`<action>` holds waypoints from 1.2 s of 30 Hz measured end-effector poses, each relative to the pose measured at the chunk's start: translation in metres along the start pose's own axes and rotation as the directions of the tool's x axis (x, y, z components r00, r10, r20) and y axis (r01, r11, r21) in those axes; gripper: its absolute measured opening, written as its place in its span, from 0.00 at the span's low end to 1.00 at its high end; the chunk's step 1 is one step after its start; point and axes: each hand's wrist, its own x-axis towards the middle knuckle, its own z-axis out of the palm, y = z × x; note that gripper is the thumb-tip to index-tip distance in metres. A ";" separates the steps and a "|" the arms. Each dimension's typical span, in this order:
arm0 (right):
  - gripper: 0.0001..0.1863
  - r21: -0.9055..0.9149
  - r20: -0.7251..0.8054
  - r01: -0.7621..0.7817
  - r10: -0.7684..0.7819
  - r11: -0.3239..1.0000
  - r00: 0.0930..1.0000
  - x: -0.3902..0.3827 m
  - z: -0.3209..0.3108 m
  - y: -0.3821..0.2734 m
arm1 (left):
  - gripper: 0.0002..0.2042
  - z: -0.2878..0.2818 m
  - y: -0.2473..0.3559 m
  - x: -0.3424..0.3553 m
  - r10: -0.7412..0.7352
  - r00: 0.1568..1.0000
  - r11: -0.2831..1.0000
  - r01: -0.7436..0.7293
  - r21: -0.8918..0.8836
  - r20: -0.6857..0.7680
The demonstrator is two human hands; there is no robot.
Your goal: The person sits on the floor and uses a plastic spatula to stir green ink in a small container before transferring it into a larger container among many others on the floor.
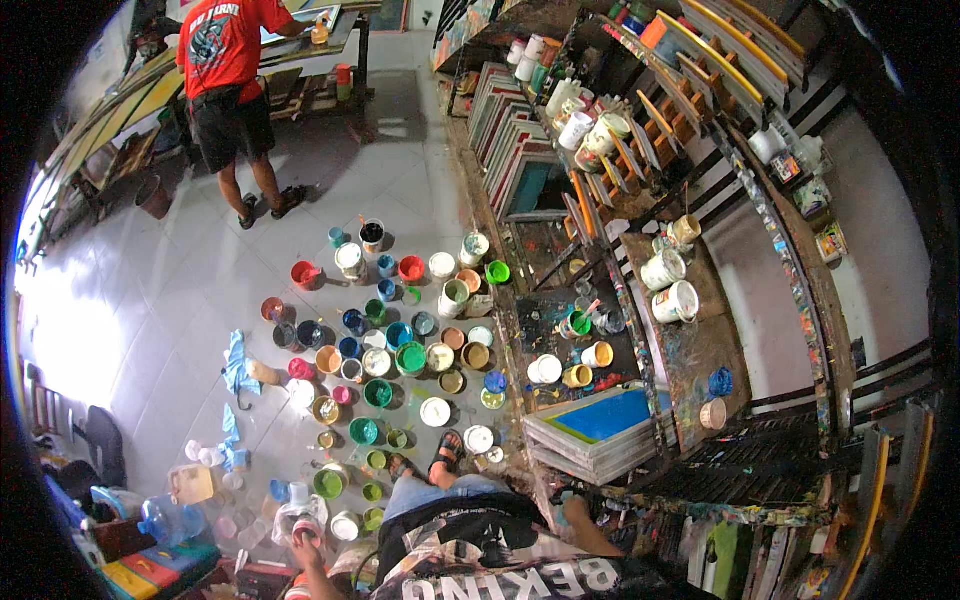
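Low in the picture, my left hand (308, 552) has its fingers closed on a clear, crumpled plastic thing (296, 518), perhaps a bag; its exact kind is hard to make out. Beside it stand an open white tub (345, 526) and a tub of green paint (328, 484). My right hand (575, 512) hangs at my right side by the lower shelf edge, close to a small dark thing. Its fingers are too small and dim to read. Many open paint pots, such as a green one (410, 358) and a red one (411, 268), cover the floor ahead of my feet.
Framed printing screens (590, 430) lie stacked on the paint-stained shelf to my right, with more screens (515, 150) upright beyond. A person in a red shirt (225, 50) stands at a far table. A blue water jug (170, 522) and a light blue cloth (238, 365) are at left.
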 end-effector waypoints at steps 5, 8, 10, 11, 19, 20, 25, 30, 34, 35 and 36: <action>0.20 0.013 0.175 0.044 -0.046 0.999 0.984 -0.038 -0.004 -0.031 | 0.23 -0.019 -0.022 0.021 0.187 0.973 0.949 -0.215 -0.230 -0.135; 0.21 -0.051 0.068 0.020 -0.017 0.998 0.998 -0.054 -0.017 -0.044 | 0.23 -0.004 -0.016 0.031 0.081 0.992 0.991 -0.090 -0.097 -0.093; 0.23 -0.077 -0.016 0.015 -0.016 0.997 1.000 -0.060 -0.019 -0.050 | 0.24 0.004 -0.010 0.037 0.051 0.996 0.996 -0.056 -0.071 -0.069; 0.24 -0.092 -0.062 0.013 -0.019 0.996 0.998 -0.062 -0.021 -0.053 | 0.24 0.006 -0.008 0.040 0.044 0.997 0.996 -0.050 -0.074 -0.069; 0.36 -0.156 -0.249 0.017 -0.056 0.988 0.967 -0.108 -0.023 -0.123 | 0.25 -0.030 -0.030 0.055 0.095 0.995 0.995 -0.097 -0.039 -0.043; 0.37 -0.162 -0.255 0.012 -0.053 0.987 0.965 -0.121 -0.024 -0.132 | 0.25 -0.040 -0.036 0.054 0.116 0.993 0.992 -0.117 -0.040 -0.026; 0.32 -0.175 -0.088 0.043 -0.059 0.984 0.994 -0.104 0.022 -0.112 | 0.23 -0.079 -0.040 0.062 -0.051 0.991 0.983 0.072 -0.167 0.124; 0.15 0.018 -0.176 0.211 -0.205 0.977 0.963 -0.010 0.040 0.047 | 0.22 -0.028 0.036 0.015 0.018 0.907 0.950 0.115 -0.291 0.420; 0.13 0.049 -0.067 0.044 -0.041 0.998 0.997 -0.084 0.105 -0.054 | 0.32 -0.097 0.004 0.086 -0.301 0.946 0.925 0.320 -0.203 0.120; 0.13 0.063 -0.072 -0.014 0.019 0.998 0.997 -0.097 0.100 -0.064 | 0.34 -0.095 0.002 0.088 -0.357 0.931 0.913 0.365 -0.181 0.074; 0.13 0.070 -0.091 -0.063 0.069 0.996 0.993 -0.105 0.089 -0.065 | 0.37 -0.085 0.009 0.083 -0.355 0.927 0.918 0.370 -0.145 0.119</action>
